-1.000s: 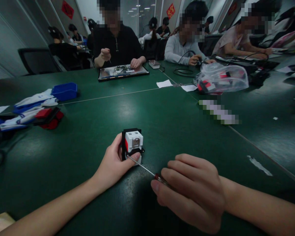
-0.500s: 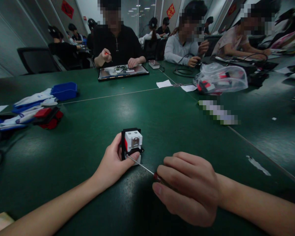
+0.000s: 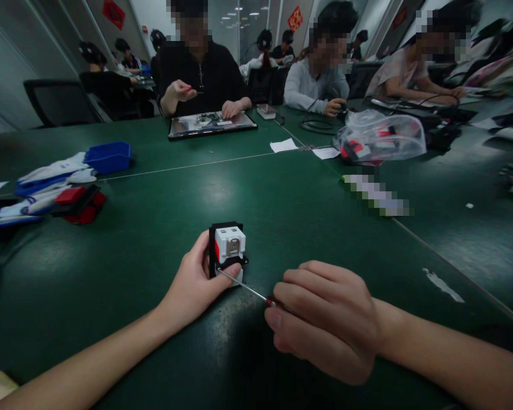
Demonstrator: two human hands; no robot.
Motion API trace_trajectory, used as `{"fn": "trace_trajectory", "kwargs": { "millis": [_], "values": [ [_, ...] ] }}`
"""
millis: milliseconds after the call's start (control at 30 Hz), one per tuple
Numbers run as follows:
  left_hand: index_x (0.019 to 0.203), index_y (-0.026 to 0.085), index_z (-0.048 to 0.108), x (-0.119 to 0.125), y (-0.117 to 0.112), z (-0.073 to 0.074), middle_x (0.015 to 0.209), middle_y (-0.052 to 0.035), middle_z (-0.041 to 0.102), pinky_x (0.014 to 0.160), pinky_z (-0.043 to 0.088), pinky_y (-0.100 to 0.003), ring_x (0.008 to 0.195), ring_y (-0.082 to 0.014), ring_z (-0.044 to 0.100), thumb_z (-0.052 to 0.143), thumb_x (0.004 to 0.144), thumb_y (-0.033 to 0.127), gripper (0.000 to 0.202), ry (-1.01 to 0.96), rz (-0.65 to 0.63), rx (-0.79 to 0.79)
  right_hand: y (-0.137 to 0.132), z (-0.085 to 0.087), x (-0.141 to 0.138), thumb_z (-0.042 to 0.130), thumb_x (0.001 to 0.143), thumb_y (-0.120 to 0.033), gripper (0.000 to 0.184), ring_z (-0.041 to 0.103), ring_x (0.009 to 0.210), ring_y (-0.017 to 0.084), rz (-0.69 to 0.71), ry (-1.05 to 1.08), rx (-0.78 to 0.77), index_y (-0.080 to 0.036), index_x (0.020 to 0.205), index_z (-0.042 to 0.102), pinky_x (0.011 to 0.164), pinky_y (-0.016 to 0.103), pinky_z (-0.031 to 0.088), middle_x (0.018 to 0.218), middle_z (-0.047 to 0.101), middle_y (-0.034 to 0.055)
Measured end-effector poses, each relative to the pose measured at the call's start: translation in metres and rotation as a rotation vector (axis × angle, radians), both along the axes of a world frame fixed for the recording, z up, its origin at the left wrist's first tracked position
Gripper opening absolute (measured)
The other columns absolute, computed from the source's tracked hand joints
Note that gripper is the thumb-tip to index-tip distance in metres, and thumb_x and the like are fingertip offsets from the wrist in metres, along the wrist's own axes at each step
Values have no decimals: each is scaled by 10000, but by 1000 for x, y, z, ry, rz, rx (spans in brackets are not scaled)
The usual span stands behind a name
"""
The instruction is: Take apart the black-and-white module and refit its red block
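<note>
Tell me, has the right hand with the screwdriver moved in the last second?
Barely. The right hand sits slightly farther left against the pale scuff on the table, and the screwdriver tip stays at the small block in the left hand.

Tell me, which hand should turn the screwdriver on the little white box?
Probably the right hand. It already grips the screwdriver, whose tip touches the lower front of the small white and black box. The left hand is busy steadying that box on the green table.
</note>
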State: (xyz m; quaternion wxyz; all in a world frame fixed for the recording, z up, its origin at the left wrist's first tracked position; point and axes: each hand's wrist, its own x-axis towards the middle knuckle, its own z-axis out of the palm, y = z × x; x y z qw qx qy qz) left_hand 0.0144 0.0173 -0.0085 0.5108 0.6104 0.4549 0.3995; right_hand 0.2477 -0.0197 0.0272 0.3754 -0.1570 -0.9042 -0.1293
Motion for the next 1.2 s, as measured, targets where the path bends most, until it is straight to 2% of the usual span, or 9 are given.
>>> {"fn": "trace_trajectory", "kwargs": {
  "millis": [167, 333, 467, 633, 767, 867, 933, 1033, 1200],
  "values": [
    [1273, 190, 545, 0, 1, 0, 1164, -92, 739, 933, 583, -412, 1053, -293, 732, 803, 810, 374, 561, -3, 2, 1, 0, 0, 0, 611, 887, -124, 115, 557, 677, 143, 2, 13, 10, -173, 973, 669, 590, 284, 408, 712, 601, 5],
    [1262, 190, 546, 0, 0, 2, 1161, -83, 740, 946, 580, -390, 1054, -278, 730, 809, 809, 350, 548, -13, 3, -12, 2, 3, -1, 574, 925, -173, 129, 567, 669, 157, 25, 10, -11, -135, 990, 680, 583, 297, 422, 660, 579, 7],
    [1261, 193, 543, -1, -1, 1, 1146, -77, 739, 930, 584, -382, 1041, -271, 729, 809, 817, 352, 541, -17, -7, -9, 3, 2, -1, 600, 890, -123, 129, 558, 647, 155, 33, 57, 11, -153, 986, 681, 572, 297, 411, 624, 571, -10],
    [1274, 203, 550, -3, -1, -1, 1163, -71, 734, 933, 581, -369, 1051, -260, 721, 803, 834, 341, 526, 4, -19, 15, 2, 1, 0, 597, 923, -200, 127, 540, 630, 147, 31, 23, 10, -131, 988, 681, 570, 301, 402, 656, 589, 6],
    [1278, 199, 549, -3, -1, -1, 1173, -75, 736, 935, 582, -366, 1053, -262, 724, 802, 832, 361, 538, 14, -15, 13, 3, 0, 1, 610, 904, -144, 79, 502, 597, 124, 20, 20, 31, -152, 948, 676, 563, 292, 374, 638, 569, -15],
    [1274, 193, 548, -3, 0, -1, 1157, -73, 744, 938, 585, -373, 1039, -262, 732, 803, 825, 359, 542, 15, -13, 10, 4, -2, 3, 621, 941, -233, 126, 455, 562, 115, 3, -24, 43, -134, 971, 692, 533, 299, 337, 616, 525, -27],
    [1277, 195, 543, -2, 1, -2, 1162, -69, 741, 955, 581, -378, 1051, -260, 732, 805, 826, 359, 547, 6, -14, 2, 5, -2, 4, 612, 956, -282, 178, 488, 587, 125, -2, -41, 37, -133, 1001, 698, 539, 300, 352, 637, 536, -18],
    [1283, 201, 537, -3, 1, -3, 1172, -64, 735, 973, 577, -382, 1062, -256, 730, 809, 831, 369, 554, -6, -23, -4, 4, -2, 4, 599, 938, -233, 138, 545, 651, 142, 12, -13, 23, -161, 999, 699, 562, 299, 393, 690, 596, 5],
    [1284, 205, 535, -4, -1, -2, 1178, -60, 734, 971, 580, -370, 1069, -249, 727, 809, 833, 355, 549, -12, -28, -3, 4, -3, 3, 621, 922, -208, 88, 512, 625, 130, 6, -12, 42, -178, 936, 702, 548, 294, 383, 660, 588, -2]
  ]
}}
